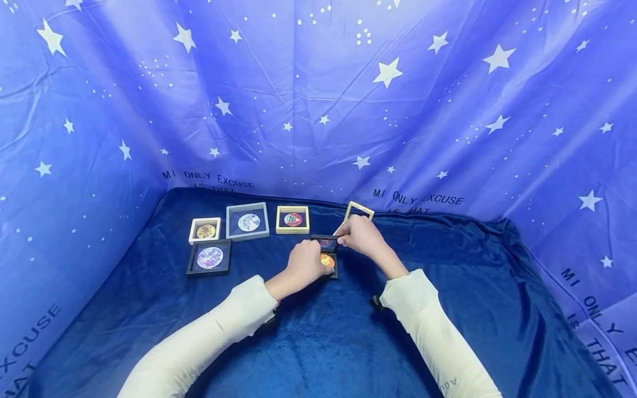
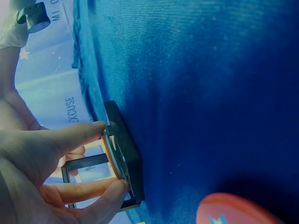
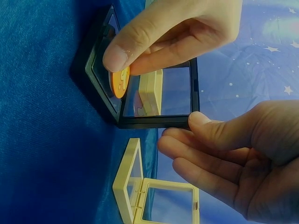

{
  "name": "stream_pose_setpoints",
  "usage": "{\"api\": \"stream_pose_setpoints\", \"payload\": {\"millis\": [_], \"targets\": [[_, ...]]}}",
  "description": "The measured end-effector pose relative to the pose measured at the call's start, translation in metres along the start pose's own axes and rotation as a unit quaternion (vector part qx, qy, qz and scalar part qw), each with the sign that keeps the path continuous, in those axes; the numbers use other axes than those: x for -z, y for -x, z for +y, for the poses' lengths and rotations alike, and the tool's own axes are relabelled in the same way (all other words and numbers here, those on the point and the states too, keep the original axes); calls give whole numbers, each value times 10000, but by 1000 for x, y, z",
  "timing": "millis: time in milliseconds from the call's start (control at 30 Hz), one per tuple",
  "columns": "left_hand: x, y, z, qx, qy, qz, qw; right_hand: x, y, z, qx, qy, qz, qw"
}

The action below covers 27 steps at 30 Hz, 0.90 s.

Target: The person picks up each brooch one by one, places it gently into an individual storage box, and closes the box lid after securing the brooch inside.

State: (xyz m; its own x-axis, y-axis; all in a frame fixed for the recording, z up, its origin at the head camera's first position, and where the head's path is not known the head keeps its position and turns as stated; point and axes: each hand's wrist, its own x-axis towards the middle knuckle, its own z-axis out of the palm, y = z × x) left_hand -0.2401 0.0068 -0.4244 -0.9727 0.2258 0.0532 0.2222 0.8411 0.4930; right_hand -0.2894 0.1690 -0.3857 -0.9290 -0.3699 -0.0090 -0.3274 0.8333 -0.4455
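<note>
A small black display frame (image 3: 99,77) stands hinged open on the blue cloth, its clear-windowed lid (image 3: 154,122) raised. My left hand (image 1: 302,262) pinches an orange round badge (image 3: 120,84) between thumb and fingers, right over the film of the lower half. In the left wrist view, the badge's edge (image 2: 110,154) is seen almost side-on, close against the black base (image 2: 127,151). My right hand (image 1: 364,239) holds a corner of the lid between thumb and forefinger, other fingers loosely bent beneath.
Behind my right hand a cream frame (image 3: 126,184) stands hinged open. To the left lie frames holding round badges: cream (image 1: 292,231), grey (image 1: 230,232), pale (image 1: 192,237) and black (image 1: 191,265). A red rounded thing (image 2: 233,212) shows near my left wrist. A star-printed curtain (image 1: 318,83) hangs behind.
</note>
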Motion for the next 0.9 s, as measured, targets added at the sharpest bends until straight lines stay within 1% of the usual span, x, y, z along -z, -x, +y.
{"api": "stream_pose_setpoints", "payload": {"millis": [167, 400, 900], "targets": [[-4, 0, -2, -93, -36, 91, 9999, 0, 0, 0, -17, -1, 15, 10000], [-10, 0, -5, -258, -281, 324, 9987, 0, 1, 0, -30, 1, 26, 10000], [-11, 3, -6, -357, -353, 492, 9975, 1, 2, -1, -83, -28, 40, 10000]]}}
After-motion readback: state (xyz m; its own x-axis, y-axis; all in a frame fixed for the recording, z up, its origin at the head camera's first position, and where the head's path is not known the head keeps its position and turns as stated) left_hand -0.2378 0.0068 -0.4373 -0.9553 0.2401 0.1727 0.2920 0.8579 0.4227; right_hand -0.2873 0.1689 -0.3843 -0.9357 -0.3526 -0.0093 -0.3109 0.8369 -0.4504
